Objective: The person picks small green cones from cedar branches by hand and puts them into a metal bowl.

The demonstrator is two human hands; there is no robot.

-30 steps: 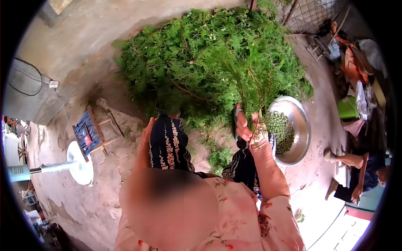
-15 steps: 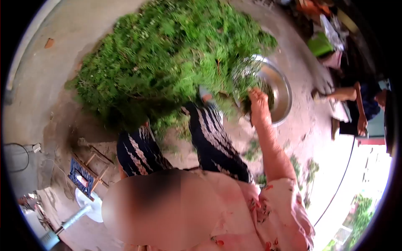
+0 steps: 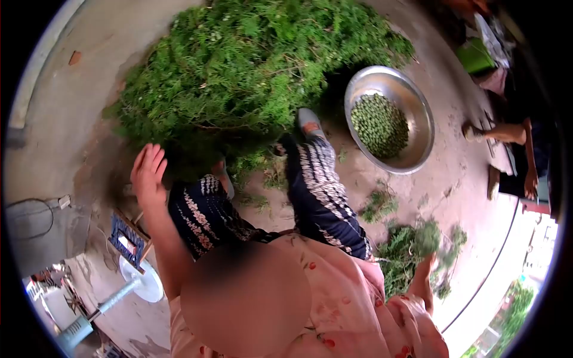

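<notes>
our left hand has its fingers released, near the green branch pile; our right hand is by loose sprigs on the floor, its grip too blurred to tell.

Ground: rough, patchy floor here, and it looks like a home's courtyard or porch!
Heap: leafy green cuttings piled straight onto that floor, very much a household yard scene.
Basin: a wide metal basin, kitchen-style, sits on the ground with small green fruits inside.
Left side: a low wooden-framed stool beside what looks like a pedestal fan, proper domestic kit!
Right edge: a white bag and a bright green item in household clutter.
Lower right: daylight floods in, with greenery outdoors.
</notes>
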